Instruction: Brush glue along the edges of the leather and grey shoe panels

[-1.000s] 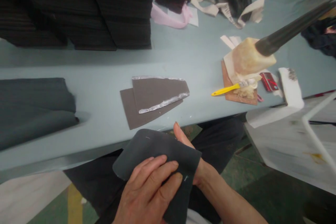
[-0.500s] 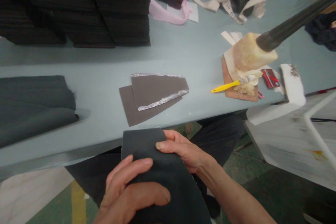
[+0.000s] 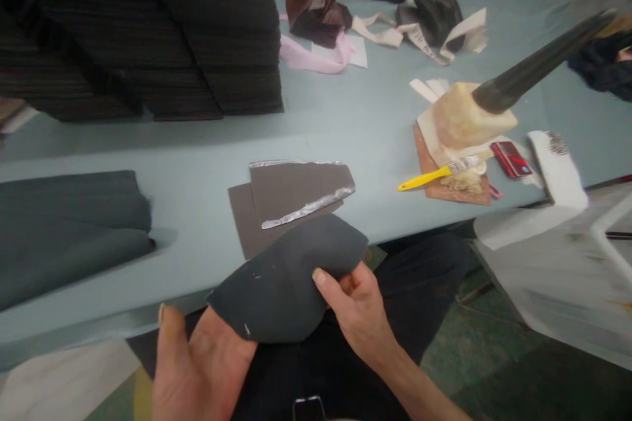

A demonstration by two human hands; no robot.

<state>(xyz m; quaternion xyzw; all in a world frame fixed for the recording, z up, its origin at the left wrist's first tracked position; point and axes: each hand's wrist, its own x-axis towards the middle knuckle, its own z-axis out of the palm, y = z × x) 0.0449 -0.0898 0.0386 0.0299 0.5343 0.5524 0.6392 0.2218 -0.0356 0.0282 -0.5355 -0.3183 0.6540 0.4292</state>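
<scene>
My right hand (image 3: 363, 306) pinches a dark grey, leather-like sheet (image 3: 291, 276) near its right end, thumb on top and fingers beneath. The sheet bends over above my lap, a few pale specks on its face. At its lower left corner, my left hand (image 3: 202, 355) lies palm up, thumb spread away; its fingertips are hidden under the sheet. Just behind, on the table, are two brown-grey tapered panels, partly overlapping. Whitish glue-like strips run along two edges of the upper panel (image 3: 299, 187); the lower panel (image 3: 241, 217) is partly covered.
A folded dark grey stack (image 3: 74, 230) lies left, with tall black stacks (image 3: 227, 46) behind. Right are a yellow-handled brush (image 3: 424, 179), a pale block with a dark handle (image 3: 467, 115) and a red box (image 3: 511, 159). Fabric scraps (image 3: 320, 10) lie at the back.
The dark grey sheet has turned from upright to sideways, its right end now overlapping the table edge. My left hand has gone from above the sheet to palm up under its left corner.
</scene>
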